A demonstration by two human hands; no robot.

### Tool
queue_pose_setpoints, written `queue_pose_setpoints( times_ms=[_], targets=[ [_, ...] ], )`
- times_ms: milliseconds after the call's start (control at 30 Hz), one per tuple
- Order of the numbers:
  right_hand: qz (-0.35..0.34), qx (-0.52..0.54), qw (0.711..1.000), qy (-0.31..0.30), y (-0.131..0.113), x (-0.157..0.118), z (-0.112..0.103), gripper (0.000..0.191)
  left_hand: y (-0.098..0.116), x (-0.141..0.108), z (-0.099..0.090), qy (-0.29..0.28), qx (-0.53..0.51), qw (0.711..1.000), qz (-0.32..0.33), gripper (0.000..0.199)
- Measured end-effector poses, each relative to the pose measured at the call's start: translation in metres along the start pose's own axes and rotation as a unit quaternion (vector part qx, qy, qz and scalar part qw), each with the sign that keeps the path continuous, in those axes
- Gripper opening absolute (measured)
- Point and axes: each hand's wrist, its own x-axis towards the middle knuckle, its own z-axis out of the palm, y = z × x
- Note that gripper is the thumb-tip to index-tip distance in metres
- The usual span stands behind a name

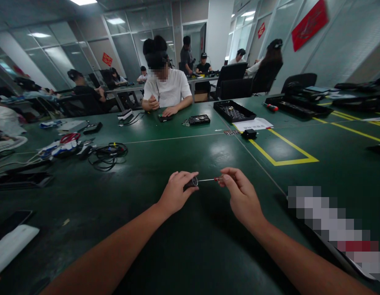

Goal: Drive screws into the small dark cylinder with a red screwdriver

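In the middle of the head view, my left hand (175, 192) is closed round a small dark cylinder (194, 182) whose round end faces right. Its exact kind is unclear, and my fingers cover most of its body. My right hand (242, 196) grips the red and clear handle of a screwdriver (208, 180). The thin metal shaft points left, its tip at the cylinder's round end; I cannot tell whether it goes inside. Both hands are held above the green tabletop (220, 153).
Cables (108, 153) and gloves lie at the left. Beyond my hands are a black tray (234, 111), a black block (249, 134) and a yellow tape outline (296, 161). A person in a white shirt (168, 90) works across the table. A blurred-out item (334, 229) lies at right.
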Motion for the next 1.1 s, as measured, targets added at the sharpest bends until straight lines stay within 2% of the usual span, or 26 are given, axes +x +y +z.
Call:
queue_pose_setpoints(
  times_ms=[133, 300, 433, 533, 700, 800, 933, 1100],
  targets=[
    [0.008, -0.027, 0.999, -0.036, 0.002, -0.003, 0.004, 0.025, 0.001, 0.002, 0.001, -0.013, 0.009, 1.0, -0.006, 0.043],
    [0.047, 0.019, 0.999, -0.016, 0.004, -0.002, 0.008, 0.027, 0.003, 0.002, 0.002, -0.049, 0.039, 0.998, 0.009, 0.048],
    [-0.011, -0.071, 0.996, -0.046, 0.001, -0.003, 0.003, 0.021, 0.003, 0.002, 0.004, -0.059, 0.065, 0.996, 0.02, 0.053],
    [-0.035, -0.142, 0.989, -0.023, -0.002, -0.005, -0.001, 0.017, 0.003, 0.002, 0.005, -0.069, 0.073, 0.995, 0.02, 0.054],
    [-0.009, -0.097, 0.995, 0.002, 0.003, -0.007, -0.002, 0.021, 0.003, 0.002, 0.007, -0.087, 0.08, 0.993, 0.025, 0.053],
    [0.005, -0.073, 0.997, -0.01, 0.007, -0.008, 0.0, 0.023, 0.002, 0.002, 0.007, -0.084, 0.08, 0.993, 0.027, 0.051],
    [-0.004, -0.094, 0.995, -0.032, 0.007, -0.007, 0.002, 0.024, 0.0, 0.002, 0.007, -0.087, 0.077, 0.993, 0.035, 0.05],
    [-0.006, -0.131, 0.991, -0.028, 0.006, -0.003, 0.0, 0.025, 0.001, 0.002, 0.005, -0.084, 0.069, 0.994, 0.022, 0.046]
  ],
)
